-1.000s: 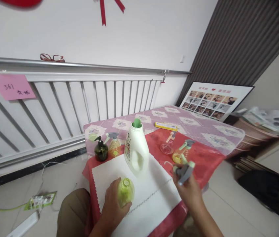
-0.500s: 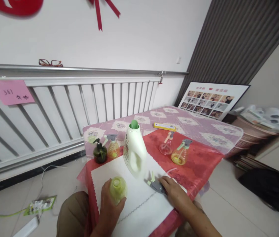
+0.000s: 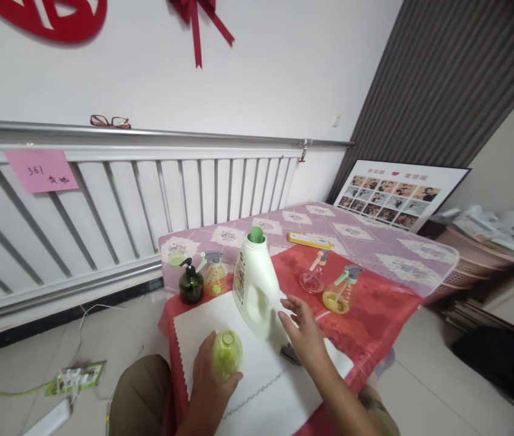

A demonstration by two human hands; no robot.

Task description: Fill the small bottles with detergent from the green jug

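My left hand is wrapped around a small yellow-green bottle with no top, standing on the white cloth. My right hand hovers with its fingers spread just right of the tall white jug with a green spout, holding nothing. The grey spray head lies on the cloth, partly hidden under that hand.
A dark green pump bottle and an amber spray bottle stand at the back left of the red cloth. A pink spray bottle and a yellow spray bottle stand right. A yellow flat case lies behind. The radiator cover runs along the wall.
My right hand set the grey spray head down on the white cloth, let it go and moved up towards the white jug. My left hand kept hold of the small bottle.
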